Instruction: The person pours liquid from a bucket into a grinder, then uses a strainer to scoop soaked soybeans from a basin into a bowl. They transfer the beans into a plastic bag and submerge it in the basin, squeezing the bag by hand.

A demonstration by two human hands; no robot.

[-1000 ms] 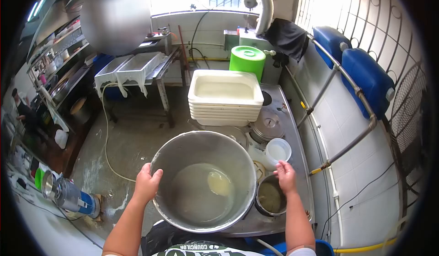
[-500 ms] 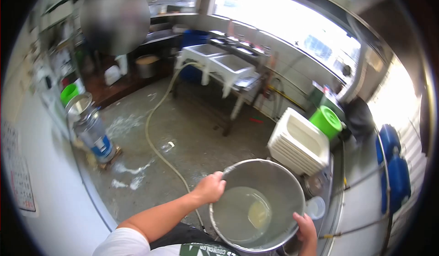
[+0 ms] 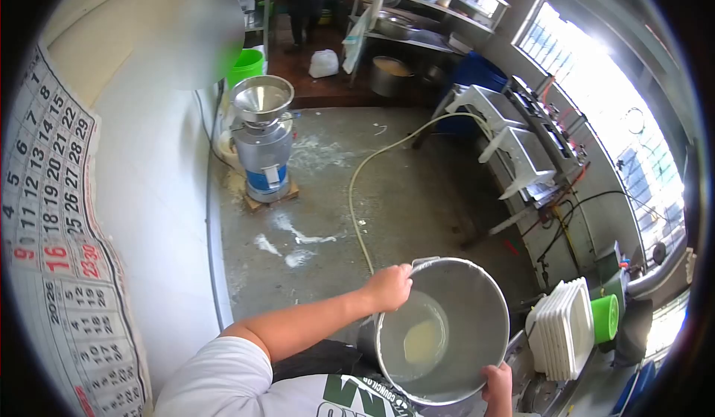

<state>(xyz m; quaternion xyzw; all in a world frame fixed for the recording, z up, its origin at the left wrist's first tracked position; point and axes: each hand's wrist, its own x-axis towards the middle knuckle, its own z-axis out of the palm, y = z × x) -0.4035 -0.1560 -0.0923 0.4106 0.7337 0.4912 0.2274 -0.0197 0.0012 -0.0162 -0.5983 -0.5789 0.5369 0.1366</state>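
Note:
A large metal pot (image 3: 484, 298) is held in front of my body, tilted so its inside shows. Some cloudy pale liquid (image 3: 423, 342) lies at its bottom. My left hand (image 3: 390, 288) is closed round the handle at the upper left rim. At the lower right, my right hand (image 3: 497, 382) grips the opposite side of the rim, its fingers partly hidden by the pot.
A grinder with a metal funnel (image 3: 264, 145) stands on the wet floor. A hose (image 3: 356, 193) curves across it. White sinks (image 3: 521, 156) line the right side, near stacked white trays (image 3: 558, 327). A person (image 3: 302, 3) stands at the back.
The view has turned left, bringing the wall calendar and grinder closer to the middle. Both hands still hold the pot; the stacked trays now appear farther right.

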